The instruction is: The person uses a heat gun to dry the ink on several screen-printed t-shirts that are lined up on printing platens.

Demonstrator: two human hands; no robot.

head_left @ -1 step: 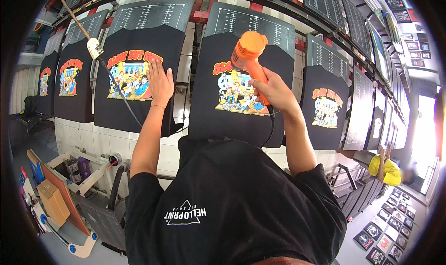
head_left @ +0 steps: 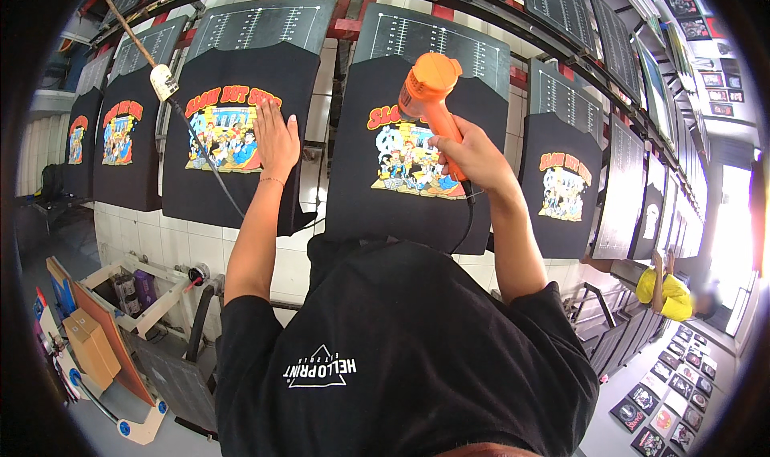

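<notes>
One orange heat gun, grasped in the right hand, slants up-left over the central shirt; left hand, we note, lies flat, empty, on the upper-left shirt.

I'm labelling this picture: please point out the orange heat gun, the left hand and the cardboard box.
Orange heat gun (head_left: pixel 434 85): head view, on its body above the handle.
Left hand (head_left: pixel 277 144): head view, on the back of the hand.
Cardboard box (head_left: pixel 94 351): head view, on a brown side.
</notes>
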